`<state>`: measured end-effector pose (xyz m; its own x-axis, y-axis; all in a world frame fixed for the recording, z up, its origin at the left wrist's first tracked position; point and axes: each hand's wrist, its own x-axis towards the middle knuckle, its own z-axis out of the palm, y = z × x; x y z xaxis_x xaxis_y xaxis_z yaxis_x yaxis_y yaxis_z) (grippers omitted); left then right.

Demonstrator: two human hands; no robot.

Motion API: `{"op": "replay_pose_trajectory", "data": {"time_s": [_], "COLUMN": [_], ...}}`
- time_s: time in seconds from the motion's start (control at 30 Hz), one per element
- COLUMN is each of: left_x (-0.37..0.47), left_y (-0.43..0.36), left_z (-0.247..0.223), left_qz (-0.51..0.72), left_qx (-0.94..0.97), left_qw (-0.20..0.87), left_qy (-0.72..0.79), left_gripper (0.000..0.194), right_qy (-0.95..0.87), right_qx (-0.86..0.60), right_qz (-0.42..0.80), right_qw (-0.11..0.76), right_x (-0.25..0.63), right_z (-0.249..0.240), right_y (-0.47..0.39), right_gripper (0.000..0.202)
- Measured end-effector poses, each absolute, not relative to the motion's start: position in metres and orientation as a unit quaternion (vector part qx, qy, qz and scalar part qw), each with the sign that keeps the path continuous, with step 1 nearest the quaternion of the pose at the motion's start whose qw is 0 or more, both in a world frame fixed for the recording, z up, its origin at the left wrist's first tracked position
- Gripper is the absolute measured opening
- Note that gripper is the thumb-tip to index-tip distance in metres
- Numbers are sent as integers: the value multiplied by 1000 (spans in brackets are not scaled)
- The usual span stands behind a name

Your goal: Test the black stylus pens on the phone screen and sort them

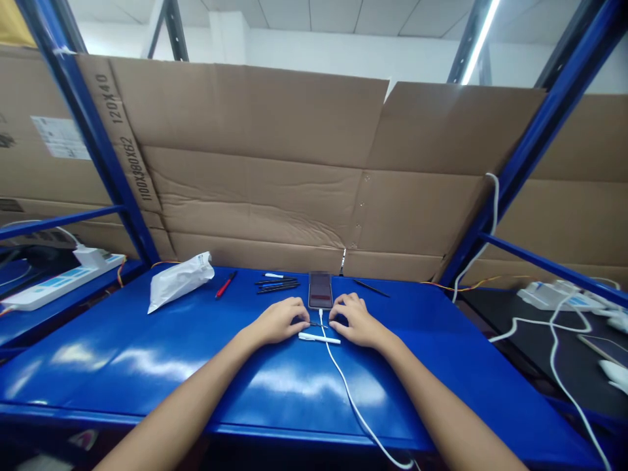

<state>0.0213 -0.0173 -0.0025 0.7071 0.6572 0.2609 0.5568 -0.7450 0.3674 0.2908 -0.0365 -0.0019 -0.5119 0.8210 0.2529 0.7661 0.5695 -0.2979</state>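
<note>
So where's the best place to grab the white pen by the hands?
Probably pinch the pen on its left part, across its width, coming from above with the left hand. It's thin and lies flat, almost sideways, and the cable crosses it right of its middle, so the left part leaves more room to hold.

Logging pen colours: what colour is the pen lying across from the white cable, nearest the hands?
White pen; shows best in the head view.
</note>
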Motion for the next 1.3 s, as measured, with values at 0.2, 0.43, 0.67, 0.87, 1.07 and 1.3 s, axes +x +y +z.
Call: {"op": "replay_pose_trajectory", "data": {"time_s": [0.2, 0.43, 0.67, 0.87, 1.07, 1.3], "left_x": [19, 11, 9, 18, 18, 6], "left_y": [-15, -12, -17, -25, -21, -9], "left_z": [-4, 5, 12, 12, 9, 8], "left_qz": [198, 220, 203, 159, 164, 231], "left_qx": [914, 903, 904, 930, 929, 897], "left_qw": [159, 172, 180, 197, 212, 194], "left_qy": [315, 328, 332, 266, 254, 322], "left_gripper": [18, 22, 22, 28, 24, 31], "right_qy": [-863, -855, -853, -851, -850, -862], "right_qx": [-462, -480, -481, -482, -473, -424], "right_qz": [70, 53, 50, 42, 55, 91], "right_qw": [194, 190, 196, 206, 226, 263], "right_x": [291, 294, 296, 296, 296, 295], "right_z": [1, 3, 1, 1, 4, 9], "right_y": [-37, -36, -35, -35, -36, -38], "right_gripper": [9, 10, 9, 10, 8, 8]}}
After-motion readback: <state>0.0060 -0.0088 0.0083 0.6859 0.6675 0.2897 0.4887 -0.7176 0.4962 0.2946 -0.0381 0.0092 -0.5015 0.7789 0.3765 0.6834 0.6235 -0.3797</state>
